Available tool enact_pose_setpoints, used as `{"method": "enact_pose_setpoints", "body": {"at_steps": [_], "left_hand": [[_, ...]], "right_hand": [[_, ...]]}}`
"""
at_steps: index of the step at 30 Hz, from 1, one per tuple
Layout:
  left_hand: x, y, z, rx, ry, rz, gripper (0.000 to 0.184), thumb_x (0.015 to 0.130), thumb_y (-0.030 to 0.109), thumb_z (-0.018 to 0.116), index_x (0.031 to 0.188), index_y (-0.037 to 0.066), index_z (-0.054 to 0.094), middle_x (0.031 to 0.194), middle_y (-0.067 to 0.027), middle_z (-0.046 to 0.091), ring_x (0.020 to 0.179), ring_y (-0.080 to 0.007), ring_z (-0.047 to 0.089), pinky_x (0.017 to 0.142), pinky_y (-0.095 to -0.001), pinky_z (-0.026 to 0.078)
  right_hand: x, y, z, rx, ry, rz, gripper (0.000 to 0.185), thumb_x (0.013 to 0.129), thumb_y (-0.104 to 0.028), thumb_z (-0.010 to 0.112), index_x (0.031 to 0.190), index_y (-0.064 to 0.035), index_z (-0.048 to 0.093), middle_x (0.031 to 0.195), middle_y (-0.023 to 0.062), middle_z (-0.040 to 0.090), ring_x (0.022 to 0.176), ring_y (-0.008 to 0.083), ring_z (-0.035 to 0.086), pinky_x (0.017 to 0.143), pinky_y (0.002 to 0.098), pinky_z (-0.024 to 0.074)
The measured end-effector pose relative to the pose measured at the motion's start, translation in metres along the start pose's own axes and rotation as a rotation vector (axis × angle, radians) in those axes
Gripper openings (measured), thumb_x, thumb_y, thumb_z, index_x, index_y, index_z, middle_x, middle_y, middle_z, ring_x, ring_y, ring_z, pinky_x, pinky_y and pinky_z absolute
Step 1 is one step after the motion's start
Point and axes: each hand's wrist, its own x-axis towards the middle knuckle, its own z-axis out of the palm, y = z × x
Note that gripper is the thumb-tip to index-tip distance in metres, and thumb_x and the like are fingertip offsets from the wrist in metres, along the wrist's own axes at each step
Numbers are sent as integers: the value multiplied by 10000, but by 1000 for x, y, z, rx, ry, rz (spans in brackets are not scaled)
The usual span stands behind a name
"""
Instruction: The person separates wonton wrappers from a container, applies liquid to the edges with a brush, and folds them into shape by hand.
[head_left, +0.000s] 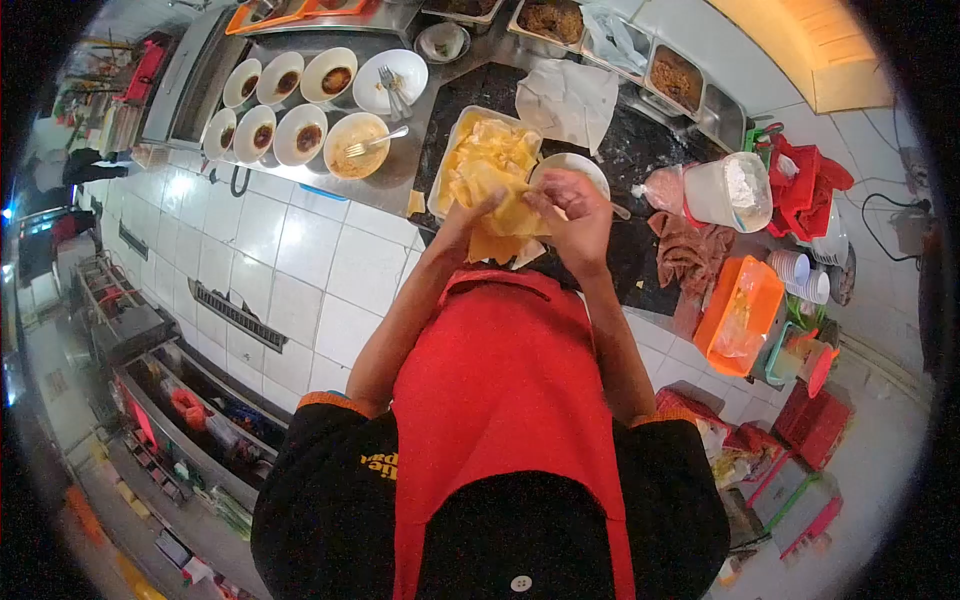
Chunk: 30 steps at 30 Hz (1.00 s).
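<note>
Both my hands are over the near right part of a white tray (440, 192) filled with pale yellow sheets. My left hand (478, 215) has its fingers closed on a thin yellow sheet (512, 212). The fingers of my right hand (574, 205) are bent, with thumb and fingertips at the sheet's right side. More yellow wrappers (492, 145) lie folded and heaped in the tray. Just behind my right hand sits a white bowl (590, 168), partly hidden by that hand, with a spoon handle (620, 211) sticking out to its right.
White bowls (299, 136) with dark sauce, a bowl with a fork (357, 145) and a plate (390, 82) stand left. Metal food pans (675, 78) line the back. A white tub (730, 192), brown cloth (690, 250) and orange basket (740, 315) are right.
</note>
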Motion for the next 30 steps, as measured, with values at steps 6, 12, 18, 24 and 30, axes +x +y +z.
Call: {"method": "enact_pose_setpoints", "body": {"at_steps": [6, 12, 18, 24, 30], "left_hand": [[5, -4, 9, 82, 66, -35, 568, 906, 144, 780, 1383, 50, 486, 1251, -97, 645, 1075, -232, 683, 828, -393, 626], [19, -17, 5, 140, 9, 27, 601, 923, 181, 757, 1418, 66, 436, 1238, -126, 652, 1021, -311, 707, 701, -528, 648], [20, -15, -1, 23, 45, 56, 504, 925, 142, 756, 1351, 28, 510, 1208, -84, 667, 1024, -208, 701, 851, -374, 617], [16, -12, -1, 16, 118, 26, 460, 926, 145, 755, 1319, 29, 548, 1188, -84, 684, 1016, -213, 704, 820, -380, 626], [7, -5, 11, 74, 134, -20, 463, 921, 163, 765, 1311, 29, 555, 1182, -90, 687, 995, -214, 710, 791, -379, 632]], "right_hand": [[4, -8, -26, -89, 67, 41, 336, 843, 110, 750, 1146, 22, 636, 1036, 86, 706, 970, 161, 708, 860, 287, 584], [1, -2, -25, -29, 59, 27, 333, 840, 107, 749, 1144, 20, 645, 1049, 96, 706, 985, 162, 702, 841, 281, 585], [-5, 25, -75, -966, -53, -63, 459, 842, -163, 817, 1264, -91, 653, 1452, 177, 482, 1340, 307, 483, 1039, 467, 427], [-37, 85, -105, -1503, -241, -86, 503, 854, -397, 773, 1296, -178, 676, 1659, 199, 199, 1541, 407, 122, 1194, 554, 165], [-20, 30, -74, -1084, -59, -218, 470, 842, -385, 787, 1276, -222, 704, 1656, 198, 238, 1537, 403, 158, 1204, 531, 145]]}}
